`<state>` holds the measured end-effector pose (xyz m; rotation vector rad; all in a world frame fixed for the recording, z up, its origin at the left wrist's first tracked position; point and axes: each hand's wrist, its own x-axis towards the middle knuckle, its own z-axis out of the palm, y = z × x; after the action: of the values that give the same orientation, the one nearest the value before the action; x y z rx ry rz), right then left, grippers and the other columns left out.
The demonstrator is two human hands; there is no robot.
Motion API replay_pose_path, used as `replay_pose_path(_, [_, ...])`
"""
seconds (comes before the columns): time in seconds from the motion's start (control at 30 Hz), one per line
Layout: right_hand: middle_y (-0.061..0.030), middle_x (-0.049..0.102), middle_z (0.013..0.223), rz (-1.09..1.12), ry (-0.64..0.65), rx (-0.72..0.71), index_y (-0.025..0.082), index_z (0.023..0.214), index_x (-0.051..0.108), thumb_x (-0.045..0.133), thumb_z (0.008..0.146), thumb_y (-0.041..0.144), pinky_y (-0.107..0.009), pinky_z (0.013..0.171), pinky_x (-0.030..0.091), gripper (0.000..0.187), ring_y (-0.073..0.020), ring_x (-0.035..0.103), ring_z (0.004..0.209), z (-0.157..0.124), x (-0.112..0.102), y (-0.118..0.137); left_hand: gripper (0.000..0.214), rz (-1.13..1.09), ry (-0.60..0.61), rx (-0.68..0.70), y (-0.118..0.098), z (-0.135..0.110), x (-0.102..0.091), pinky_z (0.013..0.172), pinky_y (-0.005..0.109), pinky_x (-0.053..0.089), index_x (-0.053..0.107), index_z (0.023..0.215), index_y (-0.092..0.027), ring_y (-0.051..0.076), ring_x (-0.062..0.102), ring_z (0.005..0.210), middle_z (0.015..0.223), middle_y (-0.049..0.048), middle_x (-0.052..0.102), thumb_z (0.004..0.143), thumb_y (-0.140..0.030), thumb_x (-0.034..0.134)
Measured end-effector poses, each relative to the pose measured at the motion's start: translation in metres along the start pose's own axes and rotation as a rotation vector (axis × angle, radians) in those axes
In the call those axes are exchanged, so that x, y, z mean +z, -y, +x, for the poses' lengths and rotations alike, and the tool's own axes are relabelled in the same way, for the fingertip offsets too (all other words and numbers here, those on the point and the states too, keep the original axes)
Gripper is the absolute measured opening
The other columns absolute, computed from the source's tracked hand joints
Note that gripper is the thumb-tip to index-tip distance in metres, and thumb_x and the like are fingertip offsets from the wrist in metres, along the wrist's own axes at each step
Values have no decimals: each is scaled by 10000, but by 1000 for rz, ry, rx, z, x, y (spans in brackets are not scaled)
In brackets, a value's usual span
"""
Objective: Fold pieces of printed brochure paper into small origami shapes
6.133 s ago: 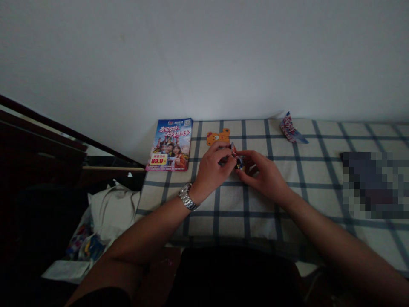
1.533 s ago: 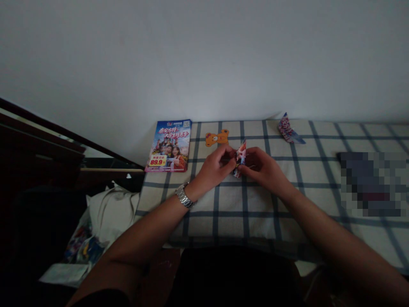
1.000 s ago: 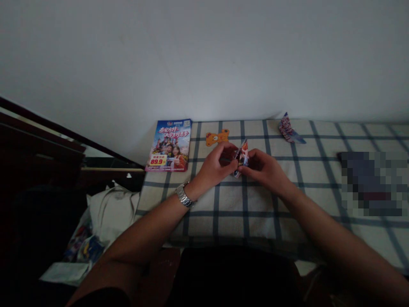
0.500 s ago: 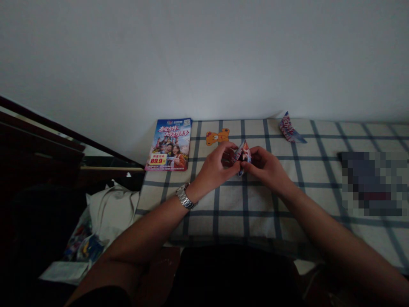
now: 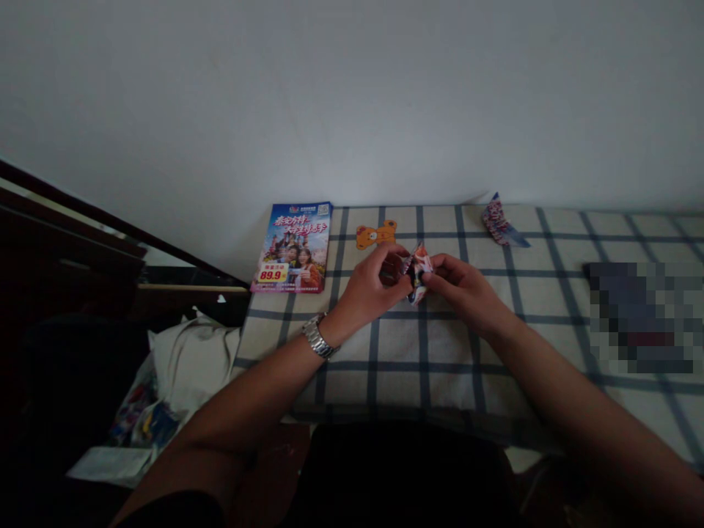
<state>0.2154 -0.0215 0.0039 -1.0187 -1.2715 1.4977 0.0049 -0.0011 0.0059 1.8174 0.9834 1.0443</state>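
Between my two hands is a small folded paper piece, printed in blue, white and orange, held over the checked cloth. My left hand pinches its left side between thumb and fingers; a metal watch is on that wrist. From the right, my right hand grips the paper's other side with thumb and fingertips. Parts of the paper are hidden behind the thumbs. Beyond my right hand, near the wall, stands another folded paper shape in similar colours.
A stack of printed flyers lies at the left back by the wall. Near it is a bear figure on the cloth. A blurred dark object lies at right. White bags sit below the left edge.
My right thumb has shifted slightly up on the folded paper, and more of its printed front shows. Both hands keep their hold in nearly the same place.
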Motion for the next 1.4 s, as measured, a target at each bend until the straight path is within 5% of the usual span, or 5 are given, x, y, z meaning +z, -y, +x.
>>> replay_pose_path(0.83, [-24,776,1027,-13,21,-2,264,1046,733,878,859,451,-366,922,592,302,-202,719,932,0,-6,-1,251,-73,-5,-27,4,2,0,830,294,610,624,1183,-210,181,717,990,1122,64,721,950,-285,679])
replay_pose_path(1.0, [-13,771,975,-54,10,-8,261,982,727,909,821,431,-357,893,588,297,-194,706,889,-1,-5,1,219,-85,-42,-41,6,2,1,800,282,601,562,1053,-215,163,690,925,1037,38,679,953,-351,702])
replay_pose_path(1.2, [-17,770,974,-52,-9,-10,255,974,730,887,842,445,-352,884,586,279,-193,702,881,0,-7,0,225,-138,86,-88,0,0,1,696,250,571,539,940,-209,143,650,806,928,16,647,912,-352,711])
replay_pose_path(1.4, [-9,760,961,-26,29,-4,260,973,736,878,859,430,-342,885,580,249,-187,696,877,-1,-6,0,195,-6,32,-75,-3,1,1,647,227,512,537,879,-208,131,601,754,845,-7,607,851,-283,714])
